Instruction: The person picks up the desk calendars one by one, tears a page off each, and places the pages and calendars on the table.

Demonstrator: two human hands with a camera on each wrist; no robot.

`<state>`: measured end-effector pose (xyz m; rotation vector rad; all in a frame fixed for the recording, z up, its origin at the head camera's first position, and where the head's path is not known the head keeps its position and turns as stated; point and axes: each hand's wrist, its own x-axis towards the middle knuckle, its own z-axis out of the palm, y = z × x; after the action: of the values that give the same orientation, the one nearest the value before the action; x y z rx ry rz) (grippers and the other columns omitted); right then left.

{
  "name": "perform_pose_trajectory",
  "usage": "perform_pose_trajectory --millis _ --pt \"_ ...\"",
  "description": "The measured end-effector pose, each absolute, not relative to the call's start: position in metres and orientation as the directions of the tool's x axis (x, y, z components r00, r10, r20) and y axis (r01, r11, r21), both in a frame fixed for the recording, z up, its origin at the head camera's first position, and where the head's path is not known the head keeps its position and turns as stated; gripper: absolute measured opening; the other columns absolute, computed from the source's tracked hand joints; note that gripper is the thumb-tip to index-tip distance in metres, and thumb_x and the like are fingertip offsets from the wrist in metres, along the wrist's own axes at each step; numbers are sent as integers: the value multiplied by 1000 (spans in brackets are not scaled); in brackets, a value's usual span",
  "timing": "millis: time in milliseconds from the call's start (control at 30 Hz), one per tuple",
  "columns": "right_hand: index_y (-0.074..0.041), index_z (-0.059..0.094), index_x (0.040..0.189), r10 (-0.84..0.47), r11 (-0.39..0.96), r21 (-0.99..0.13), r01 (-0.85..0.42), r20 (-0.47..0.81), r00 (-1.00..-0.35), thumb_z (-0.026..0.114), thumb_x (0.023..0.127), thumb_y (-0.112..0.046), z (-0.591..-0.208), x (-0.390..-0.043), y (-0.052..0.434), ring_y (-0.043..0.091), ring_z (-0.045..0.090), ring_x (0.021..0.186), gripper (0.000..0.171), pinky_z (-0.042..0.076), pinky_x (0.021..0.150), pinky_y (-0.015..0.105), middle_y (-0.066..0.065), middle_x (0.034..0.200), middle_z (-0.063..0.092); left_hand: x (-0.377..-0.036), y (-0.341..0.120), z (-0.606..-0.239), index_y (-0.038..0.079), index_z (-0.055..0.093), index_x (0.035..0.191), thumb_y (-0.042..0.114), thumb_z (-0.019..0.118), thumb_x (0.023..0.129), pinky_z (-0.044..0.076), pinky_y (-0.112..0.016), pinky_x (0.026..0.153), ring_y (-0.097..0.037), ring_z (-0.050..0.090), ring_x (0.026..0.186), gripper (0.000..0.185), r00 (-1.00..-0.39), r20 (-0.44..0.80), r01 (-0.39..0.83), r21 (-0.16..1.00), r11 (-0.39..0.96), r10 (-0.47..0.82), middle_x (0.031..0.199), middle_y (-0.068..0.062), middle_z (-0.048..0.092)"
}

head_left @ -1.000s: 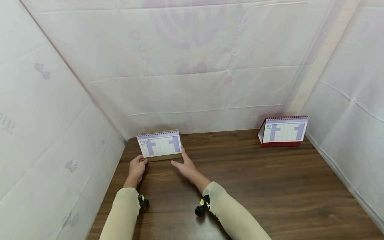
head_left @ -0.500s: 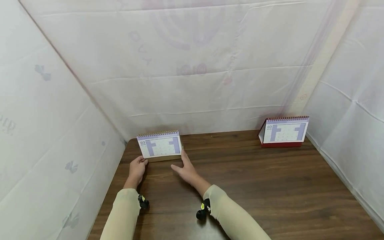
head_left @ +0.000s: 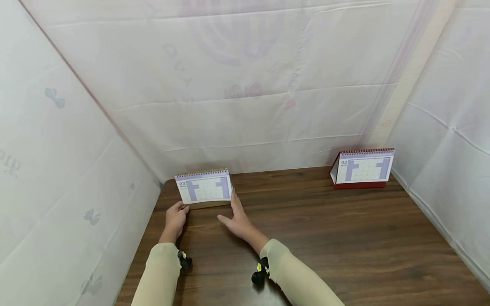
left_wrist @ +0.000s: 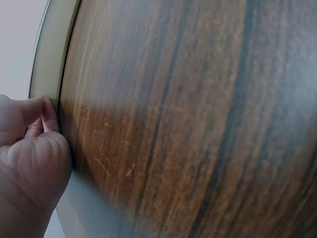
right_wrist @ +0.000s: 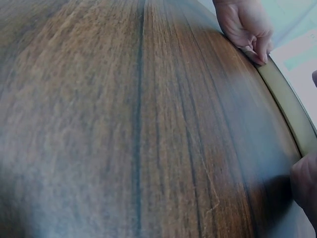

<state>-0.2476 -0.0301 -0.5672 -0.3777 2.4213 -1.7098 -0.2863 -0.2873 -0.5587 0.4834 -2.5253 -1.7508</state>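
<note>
A desk calendar (head_left: 204, 188) with a white and lilac page marked 03 and a tan base stands at the back left of the wooden table. My left hand (head_left: 175, 221) pinches the lower left corner of its base between thumb and fingers. The left wrist view shows these fingertips (left_wrist: 47, 106) close up at the tan base strip (left_wrist: 53, 59). Along the calendar's right edge lie the straight fingers of my right hand (head_left: 239, 219), with the thumb held apart in front of the base. In the right wrist view, only part of the right hand (right_wrist: 306, 183) shows.
Another desk calendar (head_left: 365, 166), with a red base, stands at the back right of the wooden table (head_left: 325, 242). Pale printed cloth walls (head_left: 268, 119) enclose the table at the back and both sides.
</note>
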Motion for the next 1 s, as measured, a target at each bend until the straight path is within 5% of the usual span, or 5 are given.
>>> perform_pose_trajectory --millis 233,367,533,700,1000 --pt "-4 40 163 -123 172 -973 -156 136 -983 68 103 -20 -568 -250 -32 40 27 164 68 33 129 60 21 175 29 -288 -288 -560 -10 50 151 6 50 111 42 -22 105 -31 47 139 44 -956 -142 -220 924 312 -256 153 -32 51" --pt "-1 69 130 9 105 -974 -199 201 -980 73 99 -13 -563 -255 -30 37 63 130 33 57 105 41 22 144 65 -290 -290 -561 -9 44 157 2 46 109 37 -44 125 -35 38 151 49 -959 -150 -220 929 299 -241 163 -32 43" --pt "5 72 107 -26 -20 -991 -131 132 -991 72 101 -10 -555 -260 -30 20 73 89 16 58 77 20 26 103 77 -289 -294 -564 -9 38 160 -1 44 107 29 -51 131 -38 30 157 55 -955 -161 -229 934 276 -247 168 -31 37" --pt "13 65 111 -78 -162 -985 -63 77 -994 64 105 -3 -551 -261 -31 26 80 84 18 65 78 29 35 100 76 -285 -292 -565 -12 44 155 5 43 111 32 -53 130 -39 35 154 47 -960 -112 -184 942 281 -255 164 -33 41" --pt "1 46 152 -31 -78 -978 -195 198 -980 53 104 5 -543 -255 -36 27 72 79 48 65 76 40 18 86 65 -280 -288 -562 -14 51 149 13 41 114 33 -53 128 -39 41 149 44 -960 -68 -151 942 300 -270 160 -35 45"
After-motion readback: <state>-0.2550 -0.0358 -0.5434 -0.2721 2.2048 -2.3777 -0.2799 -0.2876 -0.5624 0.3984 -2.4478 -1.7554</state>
